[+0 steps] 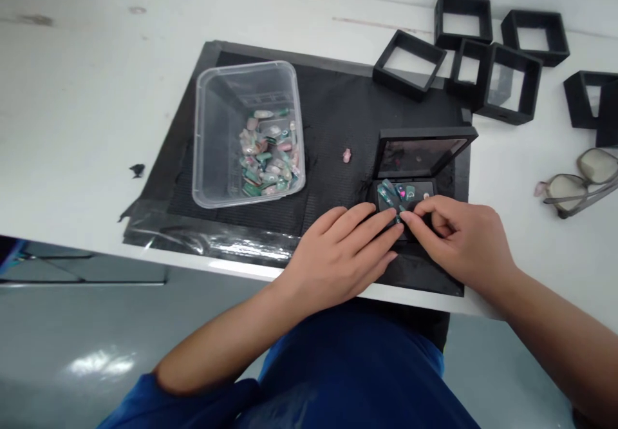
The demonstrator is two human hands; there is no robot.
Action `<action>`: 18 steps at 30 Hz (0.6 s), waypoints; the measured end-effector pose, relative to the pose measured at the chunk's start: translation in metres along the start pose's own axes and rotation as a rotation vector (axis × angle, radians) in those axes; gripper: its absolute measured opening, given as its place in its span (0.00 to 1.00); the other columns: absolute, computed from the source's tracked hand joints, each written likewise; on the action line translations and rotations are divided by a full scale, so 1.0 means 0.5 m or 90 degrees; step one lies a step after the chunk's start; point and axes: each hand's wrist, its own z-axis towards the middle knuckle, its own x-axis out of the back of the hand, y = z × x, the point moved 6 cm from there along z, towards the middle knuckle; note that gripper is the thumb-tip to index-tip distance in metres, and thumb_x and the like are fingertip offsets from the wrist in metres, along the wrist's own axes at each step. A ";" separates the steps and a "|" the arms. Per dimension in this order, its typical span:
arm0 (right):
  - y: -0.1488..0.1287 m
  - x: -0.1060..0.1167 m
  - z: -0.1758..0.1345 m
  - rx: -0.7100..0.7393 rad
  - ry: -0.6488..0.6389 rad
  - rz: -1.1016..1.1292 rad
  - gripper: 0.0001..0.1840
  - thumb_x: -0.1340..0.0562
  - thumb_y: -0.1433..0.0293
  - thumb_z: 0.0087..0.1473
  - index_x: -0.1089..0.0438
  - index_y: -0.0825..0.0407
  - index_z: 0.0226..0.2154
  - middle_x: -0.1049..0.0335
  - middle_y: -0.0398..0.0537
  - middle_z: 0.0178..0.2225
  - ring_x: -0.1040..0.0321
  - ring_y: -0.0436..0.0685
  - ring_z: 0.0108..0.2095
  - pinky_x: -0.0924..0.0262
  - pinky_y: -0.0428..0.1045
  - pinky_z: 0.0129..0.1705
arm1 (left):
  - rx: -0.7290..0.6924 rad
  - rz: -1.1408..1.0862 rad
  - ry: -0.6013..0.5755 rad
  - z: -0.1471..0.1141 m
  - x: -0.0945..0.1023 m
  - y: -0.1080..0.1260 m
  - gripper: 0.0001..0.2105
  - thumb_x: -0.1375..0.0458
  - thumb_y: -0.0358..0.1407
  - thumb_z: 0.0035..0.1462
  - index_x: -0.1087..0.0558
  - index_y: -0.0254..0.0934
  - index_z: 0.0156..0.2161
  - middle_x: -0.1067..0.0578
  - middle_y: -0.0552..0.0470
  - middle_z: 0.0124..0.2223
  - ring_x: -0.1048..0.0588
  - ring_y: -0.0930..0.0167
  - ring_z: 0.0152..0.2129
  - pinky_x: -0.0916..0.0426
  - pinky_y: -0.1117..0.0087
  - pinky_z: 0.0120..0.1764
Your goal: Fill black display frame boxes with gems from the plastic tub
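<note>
A black hinged case [410, 223] lies near the table edge with its clear-windowed lid [425, 152] standing up. Inside it are several green press-on nails [386, 192], one with a pink gem, and a small white piece [426, 196]. My left hand [340, 255] rests palm down with fingers stretched out, their tips over the case's left part. From the right, my right hand [463, 236] reaches in, thumb and index finger pinched at a small green press-on nail [402, 209]. The fingers partly hide the case's front.
A clear plastic tub [200, 139] of mixed green and pink nails stands on the black mat [328, 107]. A pink piece [346, 155] lies between tub and case. Several black frames [408, 84] sit at the back right, with glasses [570, 187] at the right.
</note>
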 end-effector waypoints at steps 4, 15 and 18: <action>0.013 0.012 -0.012 -0.025 -0.010 0.047 0.16 0.37 0.58 0.65 0.26 0.48 0.29 0.46 0.34 0.16 0.45 0.47 0.17 0.47 0.45 0.22 | 0.003 -0.025 0.085 -0.008 0.047 -0.011 0.11 0.35 0.38 0.64 0.20 0.44 0.51 0.16 0.55 0.52 0.19 0.67 0.47 0.24 0.65 0.46; 0.041 0.039 -0.019 -0.055 0.007 0.006 0.14 0.35 0.57 0.62 0.23 0.47 0.29 0.38 0.39 0.18 0.41 0.50 0.18 0.43 0.47 0.21 | 0.193 -0.069 -0.073 0.005 0.205 -0.294 0.14 0.45 0.42 0.71 0.19 0.39 0.45 0.17 0.55 0.42 0.21 0.74 0.34 0.24 0.66 0.43; 0.043 0.037 -0.018 -0.110 0.000 0.008 0.13 0.35 0.57 0.61 0.23 0.46 0.29 0.37 0.40 0.18 0.41 0.51 0.18 0.42 0.48 0.21 | 0.154 0.017 -0.186 0.027 0.164 -0.325 0.25 0.58 0.48 0.74 0.19 0.41 0.51 0.18 0.58 0.39 0.23 0.74 0.30 0.27 0.65 0.42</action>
